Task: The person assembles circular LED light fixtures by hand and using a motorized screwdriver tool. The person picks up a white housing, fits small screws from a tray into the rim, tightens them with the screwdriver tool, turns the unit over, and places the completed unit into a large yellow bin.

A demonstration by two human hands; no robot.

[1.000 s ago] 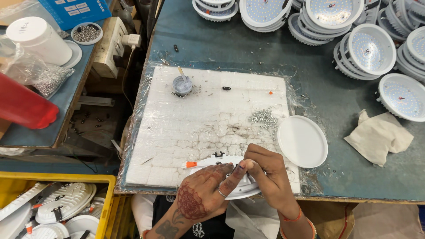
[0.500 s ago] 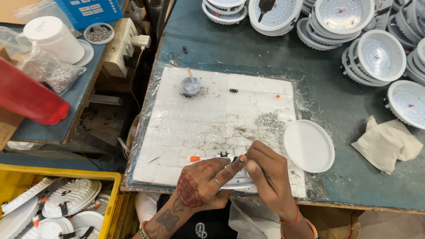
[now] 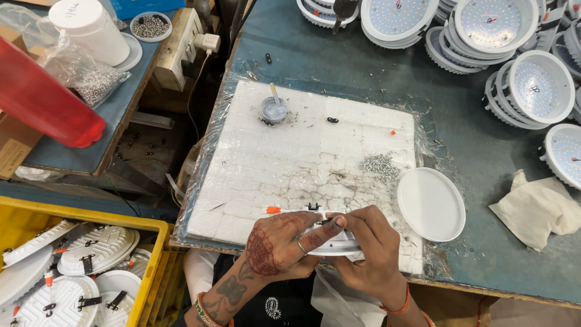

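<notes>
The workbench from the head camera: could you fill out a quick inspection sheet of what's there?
Surface: teal table with a white foam pad under plastic wrap.
Job's things: round white lamp housing held at the pad's near edge.
Clutter: screw pile, white disc cover, small paste pot, rag.
Grippers: left hand and right hand both grip the housing.
Cables: white plug in a socket block.
Surroundings: stacked lamp units; yellow crate of housings.
</notes>
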